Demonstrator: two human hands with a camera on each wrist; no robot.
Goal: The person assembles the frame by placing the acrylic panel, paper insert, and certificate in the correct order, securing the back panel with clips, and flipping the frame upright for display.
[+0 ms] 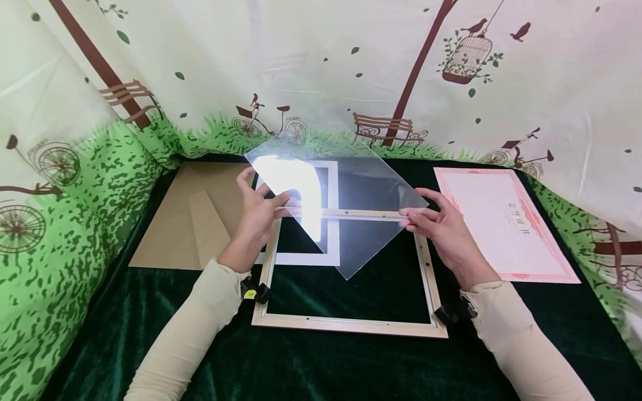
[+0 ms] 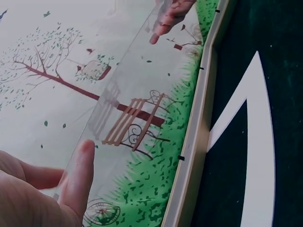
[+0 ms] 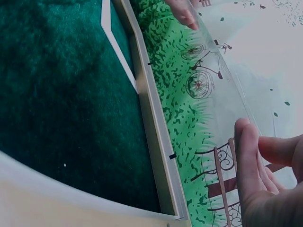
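A clear sheet [image 1: 363,192] with a bright glare on its left half is held up at a slant over the picture frame. My left hand [image 1: 258,214] pinches its left edge between thumb and fingers, as the left wrist view also shows with the thin sheet [image 2: 111,101] seen nearly edge-on. At the right corner, my right hand [image 1: 446,231] grips the sheet between thumb and fingers. Below lies a light wooden frame [image 1: 351,324], its far side seen through the sheet. A white mat border [image 1: 301,259] lies partly inside the frame outline and partly behind the sheet.
On the left lies a brown backing board [image 1: 160,234] with a stand flap [image 1: 208,223]. A pink-bordered certificate [image 1: 491,217] with printed characters is at the right. Dark green velvet cloth [image 1: 311,367] covers the table, and a printed curtain [image 1: 311,55] hangs behind.
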